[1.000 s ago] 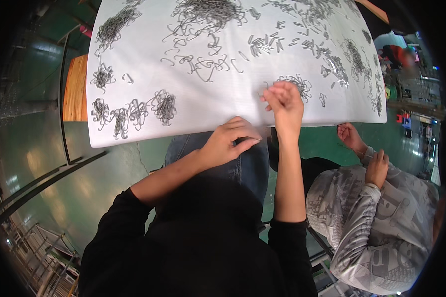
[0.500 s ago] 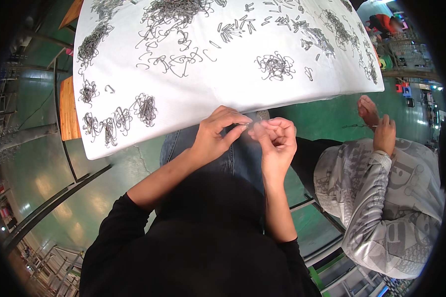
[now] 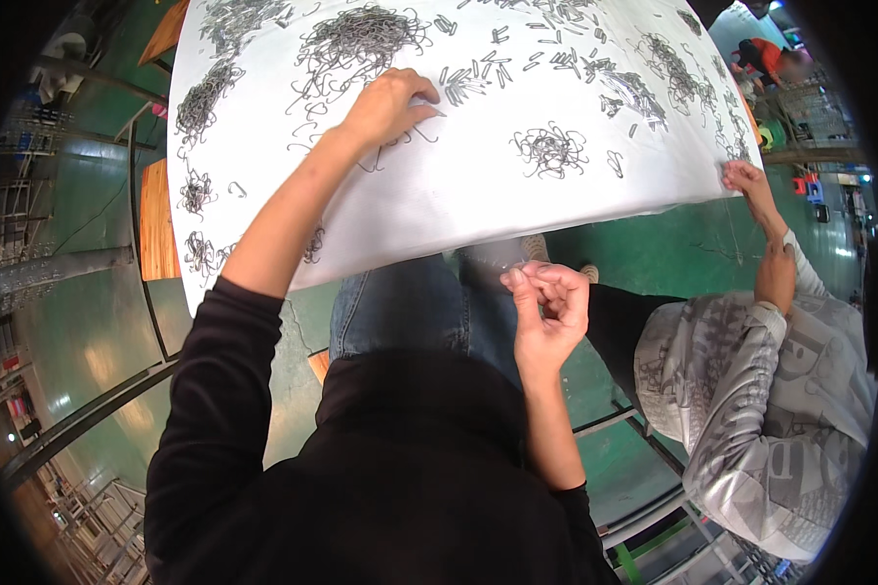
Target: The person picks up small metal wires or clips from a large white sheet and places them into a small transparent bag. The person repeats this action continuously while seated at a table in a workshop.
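My left hand (image 3: 388, 109) reaches over the white-covered table (image 3: 449, 210). Its thumb and index finger are apart, and the thumb tip is beside a loose small metal piece. Under and behind that hand lie scattered bent wire hooks (image 3: 361, 44). Short straight metal pieces (image 3: 473, 76) are spread just beyond its fingertips. Above my lap, off the table's near edge, my right hand (image 3: 553, 312) is closed in a pinch. A thin, faintly shining wire piece (image 3: 498, 265) sticks out from its fingertips; its exact shape is blurred.
A small heap of wire hooks (image 3: 550, 150) lies right of centre, with more heaps along the left side and far right. A co-worker in a grey patterned top (image 3: 751, 390) sits at my right, one hand (image 3: 746, 177) at the table's corner. Wooden stools (image 3: 158, 219) stand at the left.
My left hand has left my right hand and moved forward over the table, its fingers apart. My right hand has stayed above my lap. The co-worker's hand has moved to the table corner.
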`<state>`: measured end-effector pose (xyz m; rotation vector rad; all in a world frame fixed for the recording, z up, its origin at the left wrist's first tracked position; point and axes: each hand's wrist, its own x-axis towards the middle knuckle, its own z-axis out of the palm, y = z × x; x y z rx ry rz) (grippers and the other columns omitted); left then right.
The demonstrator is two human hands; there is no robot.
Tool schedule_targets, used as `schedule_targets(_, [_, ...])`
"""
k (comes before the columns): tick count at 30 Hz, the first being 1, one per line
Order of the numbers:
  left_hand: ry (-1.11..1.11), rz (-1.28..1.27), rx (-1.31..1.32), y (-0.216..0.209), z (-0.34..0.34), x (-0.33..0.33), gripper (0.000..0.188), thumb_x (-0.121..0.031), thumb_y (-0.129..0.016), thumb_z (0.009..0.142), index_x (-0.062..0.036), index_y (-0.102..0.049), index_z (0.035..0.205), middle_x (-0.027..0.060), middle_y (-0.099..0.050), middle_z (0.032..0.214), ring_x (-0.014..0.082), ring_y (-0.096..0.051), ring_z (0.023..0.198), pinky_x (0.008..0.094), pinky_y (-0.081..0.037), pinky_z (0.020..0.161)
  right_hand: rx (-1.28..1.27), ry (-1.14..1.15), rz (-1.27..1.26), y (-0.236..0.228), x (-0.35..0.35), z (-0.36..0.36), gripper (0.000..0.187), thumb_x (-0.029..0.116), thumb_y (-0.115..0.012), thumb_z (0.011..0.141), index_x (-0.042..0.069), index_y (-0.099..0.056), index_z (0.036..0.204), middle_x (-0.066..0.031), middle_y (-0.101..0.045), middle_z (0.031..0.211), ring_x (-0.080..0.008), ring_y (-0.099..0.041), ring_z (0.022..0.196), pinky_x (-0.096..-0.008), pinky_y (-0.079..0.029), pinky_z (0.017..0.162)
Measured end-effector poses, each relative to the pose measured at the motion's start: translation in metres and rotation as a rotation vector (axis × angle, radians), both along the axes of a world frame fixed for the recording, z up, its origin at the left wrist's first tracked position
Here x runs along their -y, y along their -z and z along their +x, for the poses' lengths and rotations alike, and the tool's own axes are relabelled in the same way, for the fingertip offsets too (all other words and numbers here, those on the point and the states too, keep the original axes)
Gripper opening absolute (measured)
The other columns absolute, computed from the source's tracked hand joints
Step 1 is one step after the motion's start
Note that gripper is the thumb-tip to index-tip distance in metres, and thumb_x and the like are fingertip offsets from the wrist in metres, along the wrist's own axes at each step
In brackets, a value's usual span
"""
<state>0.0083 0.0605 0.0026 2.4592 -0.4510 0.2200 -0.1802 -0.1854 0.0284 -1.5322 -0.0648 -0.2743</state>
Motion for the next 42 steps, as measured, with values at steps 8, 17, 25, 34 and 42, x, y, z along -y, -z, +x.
schedule_targets(8, [0.019,0.0,-0.009,-0.007,-0.017,0.021,0.014,-0.008,-0.064,0.083,-0.0049,-0.067,0.096,0.011,-0.066,0.09,0.0271,-0.062,0.083,0.0373,-0.05,0.078,0.021,0.033,-0.095,0.012,0.001,-0.003,0.021,-0.009,-0.065,0.084,0.002,-0.052,0.097,-0.0108,-0.066,0.092,-0.0153,-0.068,0.079,-0.0258,-0.055,0.068])
schedule_targets(17, [0.03,-0.931,-0.602,-0.04,-0.139,0.101,0.013,0.001,-0.066,0.086,-0.0027,-0.067,0.098,0.0028,-0.069,0.092,0.0079,-0.063,0.084,0.0228,-0.05,0.077,0.06,0.126,-0.09,0.011,0.0,-0.007,0.017,-0.004,-0.07,0.082,0.0,-0.057,0.091,-0.008,-0.067,0.085,-0.0109,-0.067,0.073,-0.0243,-0.055,0.065])
schedule_targets(25, [-0.004,-0.855,-0.45,-0.04,-0.163,0.104,0.01,-0.004,-0.069,0.086,-0.0016,-0.069,0.095,0.002,-0.069,0.09,0.0069,-0.062,0.081,0.0224,-0.051,0.075,0.1,0.161,-0.11,0.015,-0.006,-0.014,0.018,-0.007,-0.069,0.082,-0.001,-0.056,0.093,-0.0121,-0.068,0.091,-0.0137,-0.067,0.078,-0.0256,-0.057,0.069])
schedule_targets(34, [0.048,-0.803,-0.153,-0.021,-0.184,0.095,0.013,0.001,-0.068,0.081,-0.0023,-0.069,0.093,0.009,-0.068,0.096,0.0149,-0.064,0.08,0.0272,-0.052,0.068,0.214,0.08,-0.462,0.034,-0.004,-0.02,0.017,-0.005,-0.063,0.087,-0.002,-0.052,0.101,-0.0141,-0.065,0.098,-0.0142,-0.066,0.083,-0.0262,-0.055,0.076])
schedule_targets(42, [0.095,-0.816,-0.105,0.016,-0.184,0.081,0.013,-0.002,-0.071,0.08,-0.0035,-0.068,0.093,0.007,-0.067,0.091,0.0197,-0.064,0.083,0.0298,-0.051,0.071,0.219,-0.237,-0.675,0.004,-0.025,0.09,0.005,0.004,-0.063,0.088,0.001,-0.061,0.087,-0.0088,-0.064,0.085,-0.0206,-0.064,0.069,-0.0288,-0.049,0.061])
